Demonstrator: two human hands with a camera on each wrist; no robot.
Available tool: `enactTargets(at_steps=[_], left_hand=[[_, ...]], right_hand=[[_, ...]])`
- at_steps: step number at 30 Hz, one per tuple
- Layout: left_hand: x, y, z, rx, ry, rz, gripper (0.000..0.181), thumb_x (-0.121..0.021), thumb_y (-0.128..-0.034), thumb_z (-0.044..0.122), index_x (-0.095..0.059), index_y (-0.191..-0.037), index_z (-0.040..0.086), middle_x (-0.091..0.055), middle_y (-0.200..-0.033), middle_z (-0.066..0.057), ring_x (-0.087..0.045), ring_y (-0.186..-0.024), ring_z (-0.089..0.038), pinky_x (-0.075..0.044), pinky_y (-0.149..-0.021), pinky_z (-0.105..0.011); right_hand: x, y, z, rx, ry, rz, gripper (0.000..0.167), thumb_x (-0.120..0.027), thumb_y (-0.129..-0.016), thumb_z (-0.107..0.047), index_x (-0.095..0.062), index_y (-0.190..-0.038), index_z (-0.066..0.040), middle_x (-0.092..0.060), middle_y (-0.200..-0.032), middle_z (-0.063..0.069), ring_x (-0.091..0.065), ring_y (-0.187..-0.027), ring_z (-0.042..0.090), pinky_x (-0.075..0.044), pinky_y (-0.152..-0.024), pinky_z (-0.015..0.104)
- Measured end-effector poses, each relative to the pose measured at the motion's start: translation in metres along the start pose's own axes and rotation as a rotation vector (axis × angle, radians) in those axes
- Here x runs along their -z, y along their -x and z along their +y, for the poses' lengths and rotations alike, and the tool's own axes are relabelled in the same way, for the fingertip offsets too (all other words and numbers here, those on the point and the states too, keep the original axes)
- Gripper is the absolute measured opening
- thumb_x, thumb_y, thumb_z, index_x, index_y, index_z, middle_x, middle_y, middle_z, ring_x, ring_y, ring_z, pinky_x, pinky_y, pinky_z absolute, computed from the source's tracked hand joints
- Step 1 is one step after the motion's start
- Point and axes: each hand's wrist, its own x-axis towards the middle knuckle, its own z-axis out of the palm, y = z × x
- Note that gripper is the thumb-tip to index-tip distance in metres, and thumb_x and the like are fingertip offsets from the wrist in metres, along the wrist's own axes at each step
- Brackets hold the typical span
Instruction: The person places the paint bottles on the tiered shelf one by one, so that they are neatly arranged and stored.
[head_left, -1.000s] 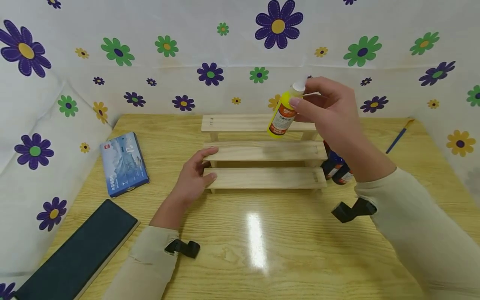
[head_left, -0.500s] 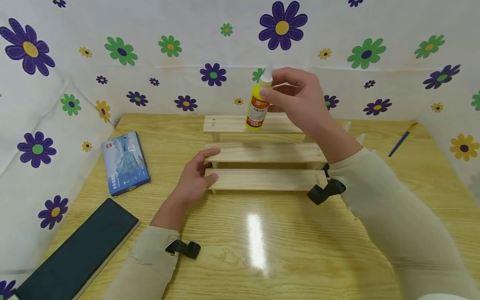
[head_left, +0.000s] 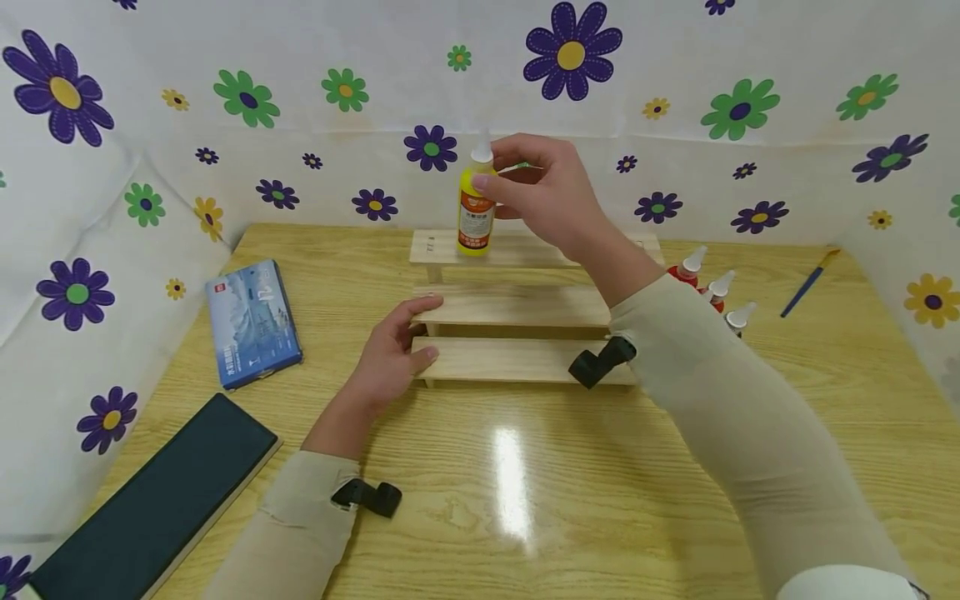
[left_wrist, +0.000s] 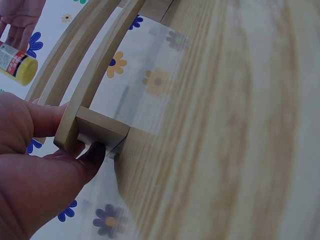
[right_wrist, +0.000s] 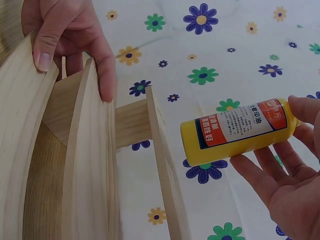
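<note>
A small yellow ink bottle (head_left: 476, 218) with a white pointed cap is pinched near its neck between the thumb and fingers of my right hand (head_left: 551, 193). It is upright, over the left end of the top step of a three-step wooden rack (head_left: 517, 360). In the right wrist view a gap shows between the bottle's base (right_wrist: 192, 145) and the top board (right_wrist: 162, 165). My left hand (head_left: 386, 360) grips the rack's left end, thumb on the lowest step and fingers at the middle one. The right forearm hides part of the rack's right side.
Several capped bottles (head_left: 716, 292), red and dark, stand right of the rack, partly behind the sleeve. A paintbrush (head_left: 810, 283) lies farther right. On the left are a blue box (head_left: 255, 323) and a dark green book-like block (head_left: 153, 500). Flowered cloth (head_left: 300, 50) hangs behind.
My right hand has carried the yellow bottle leftward along the rack, and the bottle has gone from tilted to upright. The bottles at the right are more exposed. My left hand keeps its grip.
</note>
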Motion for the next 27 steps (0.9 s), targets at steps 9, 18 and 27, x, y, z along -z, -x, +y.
enactTargets(at_steps=[9, 18, 27], left_hand=[[0.0, 0.0, -0.001, -0.005, 0.002, 0.01, 0.064, -0.053, -0.0902, -0.024, -0.049, -0.146, 0.008, -0.037, -0.153, -0.002, -0.038, -0.135, -0.027, -0.038, -0.104, -0.048], [-0.001, -0.001, -0.001, -0.009, -0.003, 0.007, 0.064, -0.053, -0.0903, -0.023, -0.049, -0.146, 0.009, -0.036, -0.153, -0.002, -0.038, -0.134, -0.028, -0.039, -0.103, -0.048], [-0.001, -0.001, -0.001, -0.015, -0.011, 0.012, 0.064, -0.054, -0.0895, -0.024, -0.048, -0.146, 0.007, -0.037, -0.153, -0.005, -0.037, -0.136, -0.03, -0.037, -0.105, -0.048]], right_hand=[[-0.013, -0.011, 0.005, -0.055, 0.087, -0.031, 0.036, -0.075, -0.093, -0.019, -0.067, -0.126, -0.008, -0.061, -0.118, 0.006, -0.065, -0.104, 0.019, -0.056, -0.082, 0.036], [-0.019, -0.014, 0.01, -0.034, 0.147, -0.047, 0.039, -0.074, -0.093, -0.022, -0.066, -0.13, -0.01, -0.063, -0.118, 0.003, -0.065, -0.103, 0.017, -0.056, -0.082, 0.033], [-0.019, -0.014, 0.013, -0.008, 0.18, -0.045, 0.041, -0.072, -0.095, -0.025, -0.065, -0.133, -0.012, -0.063, -0.12, 0.002, -0.064, -0.106, 0.017, -0.053, -0.087, 0.03]])
